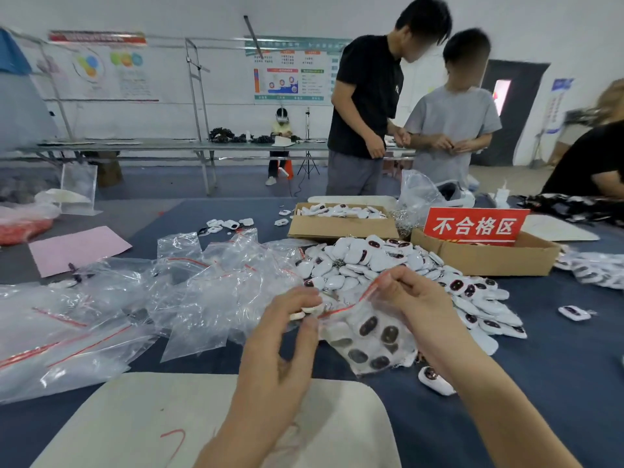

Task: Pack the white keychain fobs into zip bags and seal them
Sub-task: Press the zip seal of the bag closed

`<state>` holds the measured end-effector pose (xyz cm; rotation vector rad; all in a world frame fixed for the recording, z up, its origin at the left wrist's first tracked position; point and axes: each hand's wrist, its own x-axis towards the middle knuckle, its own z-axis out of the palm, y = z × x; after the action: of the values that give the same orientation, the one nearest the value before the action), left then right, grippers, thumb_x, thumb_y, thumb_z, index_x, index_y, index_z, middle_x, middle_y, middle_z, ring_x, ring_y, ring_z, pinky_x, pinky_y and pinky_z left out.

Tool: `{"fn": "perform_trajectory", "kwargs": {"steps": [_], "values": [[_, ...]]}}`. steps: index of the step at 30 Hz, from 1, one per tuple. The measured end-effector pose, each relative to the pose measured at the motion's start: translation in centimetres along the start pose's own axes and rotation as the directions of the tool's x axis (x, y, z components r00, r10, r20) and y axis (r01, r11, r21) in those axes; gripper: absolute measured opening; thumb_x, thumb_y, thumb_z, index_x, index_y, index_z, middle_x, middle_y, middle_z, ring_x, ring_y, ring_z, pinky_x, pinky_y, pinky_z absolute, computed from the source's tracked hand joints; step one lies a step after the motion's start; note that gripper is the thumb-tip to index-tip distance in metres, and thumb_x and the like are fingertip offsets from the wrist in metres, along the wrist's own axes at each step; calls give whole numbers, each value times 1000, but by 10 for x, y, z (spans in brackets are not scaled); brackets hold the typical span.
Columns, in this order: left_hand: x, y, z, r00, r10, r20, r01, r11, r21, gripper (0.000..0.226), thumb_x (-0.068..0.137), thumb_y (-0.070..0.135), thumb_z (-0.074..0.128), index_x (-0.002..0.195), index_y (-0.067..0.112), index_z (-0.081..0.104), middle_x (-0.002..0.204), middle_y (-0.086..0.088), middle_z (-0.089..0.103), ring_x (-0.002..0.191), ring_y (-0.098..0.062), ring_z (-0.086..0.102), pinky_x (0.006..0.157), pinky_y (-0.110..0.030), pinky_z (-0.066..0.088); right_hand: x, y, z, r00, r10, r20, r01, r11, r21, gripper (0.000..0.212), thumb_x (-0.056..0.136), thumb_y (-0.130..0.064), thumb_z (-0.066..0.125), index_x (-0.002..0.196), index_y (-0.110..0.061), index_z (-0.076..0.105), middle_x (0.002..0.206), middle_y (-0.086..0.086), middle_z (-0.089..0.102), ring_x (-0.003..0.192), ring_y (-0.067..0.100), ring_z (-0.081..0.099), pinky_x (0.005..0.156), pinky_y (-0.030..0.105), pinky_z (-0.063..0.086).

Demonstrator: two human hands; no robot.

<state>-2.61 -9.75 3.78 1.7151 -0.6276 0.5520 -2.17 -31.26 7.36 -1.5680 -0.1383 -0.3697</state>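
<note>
A clear zip bag point(369, 336) with a red seal strip lies in front of me, holding several white fobs with dark oval windows. My right hand point(417, 300) pinches the bag's upper right rim and lifts it. My left hand point(287, 336) pinches a white fob point(305, 312) at the bag's mouth. Behind the bag spreads a big pile of loose white fobs point(381, 261) on the blue table. One stray fob point(435, 380) lies under my right wrist.
Empty zip bags point(141, 309) are heaped at the left. A white board point(141, 420) lies near me. Two cardboard boxes point(341, 226) point(489, 256) stand behind the pile, the right one with a red sign point(474, 226). Pink paper point(77, 248) lies far left. Two people stand across the table.
</note>
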Motion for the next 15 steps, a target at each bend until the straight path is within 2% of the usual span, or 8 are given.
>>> {"fn": "perform_trajectory", "kwargs": {"steps": [2,4,6,8,9,12,15], "values": [[0,5,-2,996,-61,-64,58,998,-37,31,99,45,57,128,36,57,134,20,60,125,1,56,93,-8,45,0,-14,8,998,-14,-58,24,983,180,28,74,-50,75,80,-23,75,84,4,74,80,18,72,71,24,57],[0,9,3,984,-179,-16,176,975,-138,28,96,40,64,123,33,59,124,19,65,117,0,61,89,-10,47,-2,-22,19,995,-3,-103,27,972,234,31,69,-52,76,79,-22,75,84,7,74,79,18,72,71,26,58],[-2,9,8,980,-200,-6,198,974,-114,7,95,24,66,101,27,64,100,15,72,96,-3,67,80,-11,47,-6,-24,29,993,24,-115,8,964,265,32,64,-52,77,77,-23,76,82,6,74,78,18,71,72,29,59],[-3,13,9,977,-214,-28,212,975,-60,21,96,15,67,79,27,62,80,13,70,74,-2,62,69,-13,43,-13,-22,34,992,60,-115,-22,950,311,33,61,-51,77,77,-21,76,82,5,73,79,18,70,73,29,59],[-2,15,6,975,-219,-32,217,975,-59,27,96,14,66,74,28,60,77,14,69,69,-1,59,67,-12,42,-17,-20,34,990,75,-124,-30,944,329,35,62,-49,77,80,-18,76,84,5,73,81,17,71,75,28,59],[4,25,-1,976,-210,-55,208,977,-50,22,97,20,65,77,27,62,86,11,72,77,-7,65,70,-16,47,-26,-15,28,984,104,-148,-45,933,358,41,68,-48,74,86,-12,73,90,5,74,88,16,72,84,29,60],[6,31,-2,980,-179,-84,177,984,-24,16,99,24,64,82,23,64,86,11,70,77,-5,67,70,-24,48,-33,-12,28,985,102,-141,-53,947,318,29,67,-50,73,75,-22,76,90,1,75,91,16,71,85,29,58]]}}
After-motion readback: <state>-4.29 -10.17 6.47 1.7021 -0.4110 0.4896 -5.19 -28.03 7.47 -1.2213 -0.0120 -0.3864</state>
